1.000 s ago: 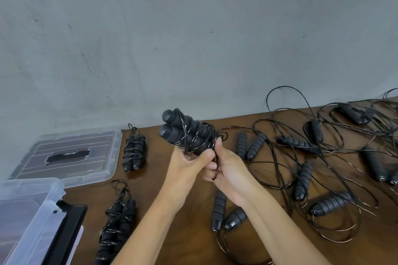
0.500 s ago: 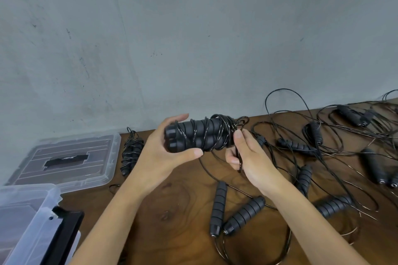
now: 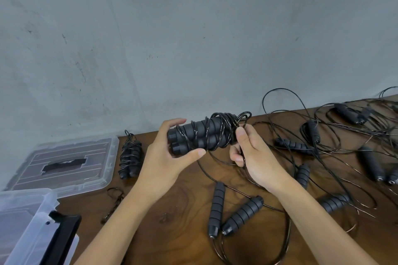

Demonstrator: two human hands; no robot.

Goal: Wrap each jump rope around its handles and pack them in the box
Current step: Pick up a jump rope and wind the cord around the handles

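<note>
A pair of handles wound with black cord, the jump rope bundle [image 3: 200,135], is held above the middle of the counter [image 3: 183,211] near its far edge. The left hand [image 3: 165,157] is curled around the capped ends, thumb beneath. The last loose loop [image 3: 241,133] is pinched by the right hand [image 3: 252,157] at the other end. If that loop is released before being tucked, the springy cord is likely to unwind. A trailing strand could also snag the unwrapped ropes [image 3: 323,146] tangled toward the right edge. The box [image 3: 21,221] sits at the near left corner.
</note>
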